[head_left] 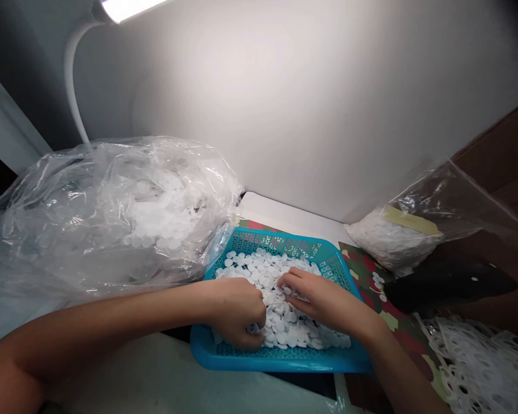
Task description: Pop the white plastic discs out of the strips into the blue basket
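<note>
A blue plastic basket [285,363] holds a spread of small white round discs [280,316]. My left hand [237,313] is over the left part of the basket, its fingers curled closed around some white discs that show below the fingers. My right hand [306,293] reaches in from the right, with its fingers bent and apart, the tips touching the discs near the middle. Whether a disc lies between those fingertips is hard to make out.
A large clear plastic bag [82,218] of white discs lies at the left. Behind the basket's right side is another bag [397,241] with white contents. White ring-like scraps [479,368] lie at the lower right. A lamp [71,75] stands at the upper left.
</note>
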`<action>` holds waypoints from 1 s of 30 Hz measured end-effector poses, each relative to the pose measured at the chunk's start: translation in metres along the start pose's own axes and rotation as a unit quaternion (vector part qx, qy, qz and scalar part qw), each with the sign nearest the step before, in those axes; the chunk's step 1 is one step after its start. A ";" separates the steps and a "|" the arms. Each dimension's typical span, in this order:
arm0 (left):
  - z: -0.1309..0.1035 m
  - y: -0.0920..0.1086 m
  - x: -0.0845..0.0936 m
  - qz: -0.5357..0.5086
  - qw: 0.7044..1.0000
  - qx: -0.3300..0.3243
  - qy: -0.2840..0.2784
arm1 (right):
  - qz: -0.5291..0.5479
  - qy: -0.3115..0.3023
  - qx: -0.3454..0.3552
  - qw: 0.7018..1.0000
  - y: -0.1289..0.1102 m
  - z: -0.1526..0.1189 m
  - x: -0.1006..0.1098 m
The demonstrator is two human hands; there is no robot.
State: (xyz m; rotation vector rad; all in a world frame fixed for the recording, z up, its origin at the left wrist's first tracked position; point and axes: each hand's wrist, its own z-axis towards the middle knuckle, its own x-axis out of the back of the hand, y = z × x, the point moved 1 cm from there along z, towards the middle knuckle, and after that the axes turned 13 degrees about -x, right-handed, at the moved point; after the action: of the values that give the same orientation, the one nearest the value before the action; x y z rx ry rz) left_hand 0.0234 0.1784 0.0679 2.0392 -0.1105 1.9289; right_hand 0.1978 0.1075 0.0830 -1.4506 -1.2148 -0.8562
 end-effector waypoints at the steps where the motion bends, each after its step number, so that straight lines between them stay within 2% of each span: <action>1: 0.000 0.000 0.000 0.000 1.000 0.001 -0.005 | 0.003 -0.003 -0.002 1.000 0.001 0.001 -0.002; 6: 0.000 0.000 0.000 -0.004 1.000 0.002 -0.009 | 0.001 0.007 0.007 1.000 0.003 0.003 -0.003; 12: 0.001 0.000 0.000 -0.003 1.000 0.007 0.002 | 0.013 0.105 0.000 0.994 -0.003 0.003 0.006; 18: 0.000 0.000 0.001 -0.008 1.000 0.008 0.008 | 0.011 0.131 -0.011 0.991 -0.002 0.005 0.005; 20: 0.000 0.000 0.000 -0.009 1.000 0.009 0.013 | 0.007 0.127 -0.012 0.992 0.001 0.005 0.004; 25: 0.000 0.000 0.000 -0.012 1.000 0.005 0.012 | -0.030 0.050 -0.002 0.998 0.007 0.002 -0.002; 30: 0.000 -0.001 -0.001 -0.008 1.000 0.002 0.013 | -0.020 0.034 -0.009 0.999 0.010 0.005 -0.006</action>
State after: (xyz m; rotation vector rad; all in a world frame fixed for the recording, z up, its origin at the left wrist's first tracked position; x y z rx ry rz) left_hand 0.0237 0.1788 0.0666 2.0101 -0.0846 1.9464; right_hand 0.2052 0.1107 0.0738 -1.4045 -1.1913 -0.9370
